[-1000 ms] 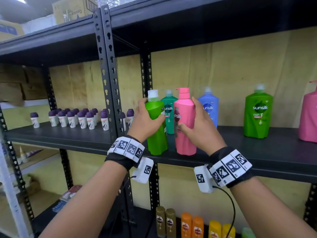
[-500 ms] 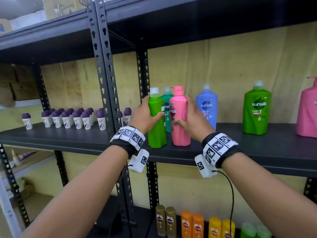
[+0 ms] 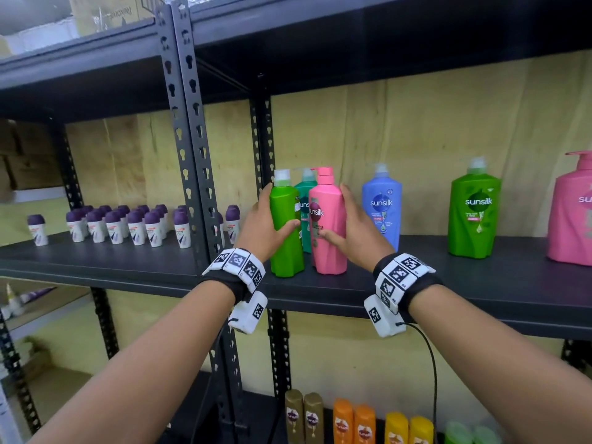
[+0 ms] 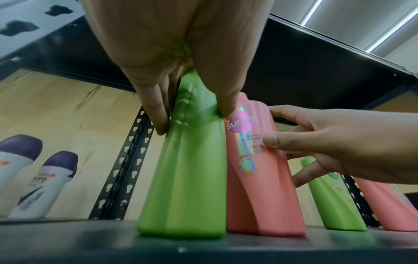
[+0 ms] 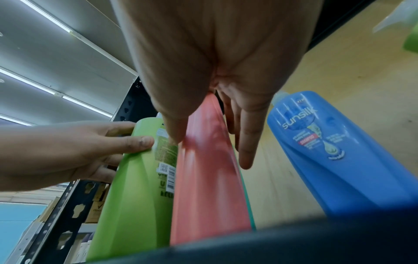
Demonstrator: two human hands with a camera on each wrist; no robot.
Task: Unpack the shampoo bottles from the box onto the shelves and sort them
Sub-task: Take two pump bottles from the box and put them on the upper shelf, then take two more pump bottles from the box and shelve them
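Bottles deeper on shelf (image 3: 448, 283) than second ago, standing upright, touching side by side. Left hand (image 3: 262, 229) grips green bottle (image 3: 286, 229), thumb across front; right hand (image 3: 355, 232) grips pink bottle (image 3: 328, 219). Teal bottle (image 3: 302, 200) behind them. "sunsilk" readable on pink, on blue bottle (image 3: 382, 203), on big green bottle (image 3: 474, 209).

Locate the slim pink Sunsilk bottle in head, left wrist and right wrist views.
Head: slim pink Sunsilk bottle at centre, on the shelf, held by the right hand.
Left wrist: right of centre, label facing the camera.
Right wrist: centre, below the palm, blurred.
Shared landmark: the slim green bottle beside it, on its left.
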